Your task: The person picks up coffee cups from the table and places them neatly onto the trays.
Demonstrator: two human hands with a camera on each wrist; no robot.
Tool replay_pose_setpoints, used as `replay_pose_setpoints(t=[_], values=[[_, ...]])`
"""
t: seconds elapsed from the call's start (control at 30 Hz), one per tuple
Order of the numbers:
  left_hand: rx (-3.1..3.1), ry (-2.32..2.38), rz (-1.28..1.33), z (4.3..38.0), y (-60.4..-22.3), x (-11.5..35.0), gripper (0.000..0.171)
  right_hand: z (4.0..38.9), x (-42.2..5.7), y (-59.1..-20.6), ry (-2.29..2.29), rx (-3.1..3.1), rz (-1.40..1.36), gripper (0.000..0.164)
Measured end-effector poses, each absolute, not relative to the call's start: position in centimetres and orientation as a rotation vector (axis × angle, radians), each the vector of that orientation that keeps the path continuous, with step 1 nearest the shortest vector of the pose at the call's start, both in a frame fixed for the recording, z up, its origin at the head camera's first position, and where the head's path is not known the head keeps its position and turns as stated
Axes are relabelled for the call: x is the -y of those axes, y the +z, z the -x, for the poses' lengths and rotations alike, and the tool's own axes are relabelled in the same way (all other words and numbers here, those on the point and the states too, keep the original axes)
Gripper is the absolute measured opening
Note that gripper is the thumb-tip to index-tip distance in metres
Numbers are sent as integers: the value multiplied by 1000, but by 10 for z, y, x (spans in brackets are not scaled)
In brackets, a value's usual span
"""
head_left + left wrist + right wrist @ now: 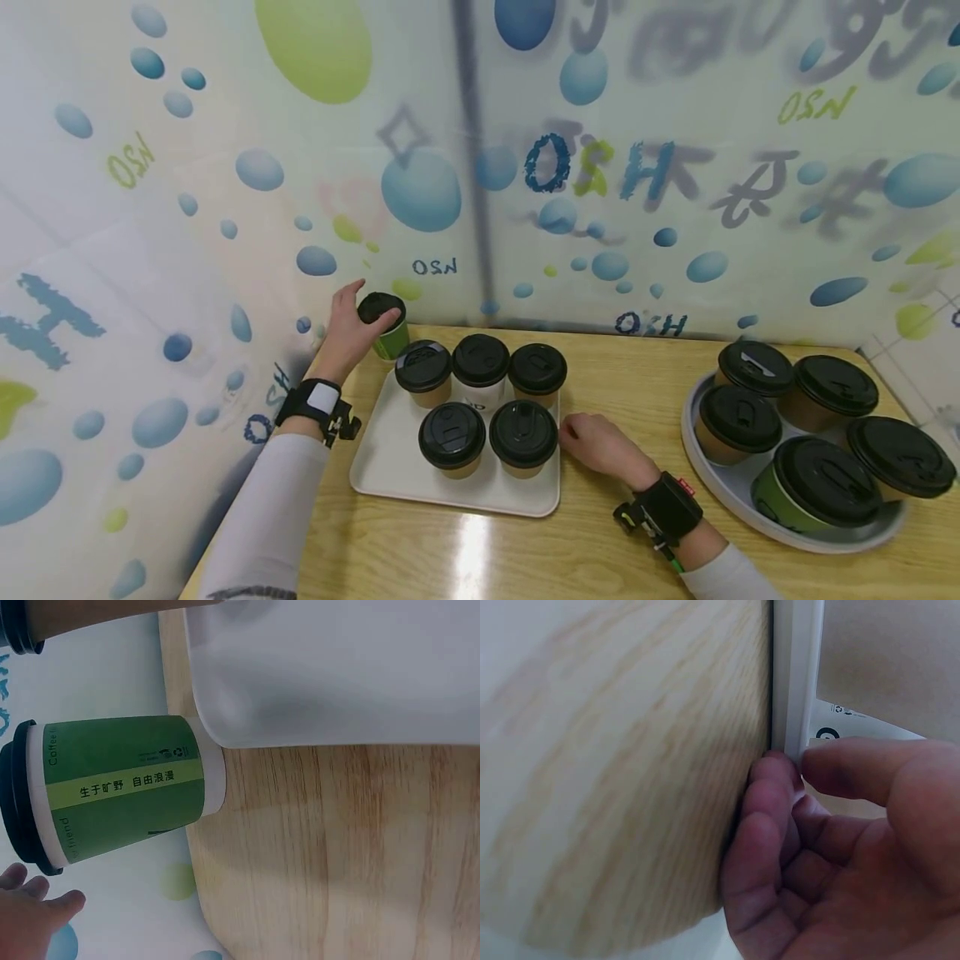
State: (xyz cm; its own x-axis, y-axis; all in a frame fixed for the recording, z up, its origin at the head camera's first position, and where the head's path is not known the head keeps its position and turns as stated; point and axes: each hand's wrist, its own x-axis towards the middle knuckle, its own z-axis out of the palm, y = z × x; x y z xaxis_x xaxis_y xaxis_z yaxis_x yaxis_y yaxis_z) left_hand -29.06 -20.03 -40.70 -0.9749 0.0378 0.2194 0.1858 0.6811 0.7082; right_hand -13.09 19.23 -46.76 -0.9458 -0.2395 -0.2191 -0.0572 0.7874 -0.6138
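A green paper coffee cup (392, 342) with a black lid stands upright behind the back left corner of a white rectangular tray (390, 458). My left hand (351, 329) is at its lid, thumb and fingers spread apart. In the left wrist view, the visible fingers (64, 906) show a small gap from the cup (124, 787). At the tray's right edge is my right hand (606, 450). The right wrist view shows its thumb and curled fingers pinching the tray's rim (799, 667). Several black-lidded cups stand on the tray, including a white one (480, 393) at the back.
A round grey tray (701, 467) at the right bears several lidded cups, one of them green (783, 500). All of this is on a light wooden table (630, 367). Patterned sheets (525, 233) with blue and green spots rise behind and on the left.
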Motion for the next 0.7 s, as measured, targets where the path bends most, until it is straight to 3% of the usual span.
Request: replay_pose_setpoints(t=[0.3,0.7], values=[[2792,-1208,88,301,-418,198,109,131,-192,-468,-914,-2690,229,19],[2734,-1228,112,305,-429,195,98,131,-192,-469,-919,-2687,218,19]])
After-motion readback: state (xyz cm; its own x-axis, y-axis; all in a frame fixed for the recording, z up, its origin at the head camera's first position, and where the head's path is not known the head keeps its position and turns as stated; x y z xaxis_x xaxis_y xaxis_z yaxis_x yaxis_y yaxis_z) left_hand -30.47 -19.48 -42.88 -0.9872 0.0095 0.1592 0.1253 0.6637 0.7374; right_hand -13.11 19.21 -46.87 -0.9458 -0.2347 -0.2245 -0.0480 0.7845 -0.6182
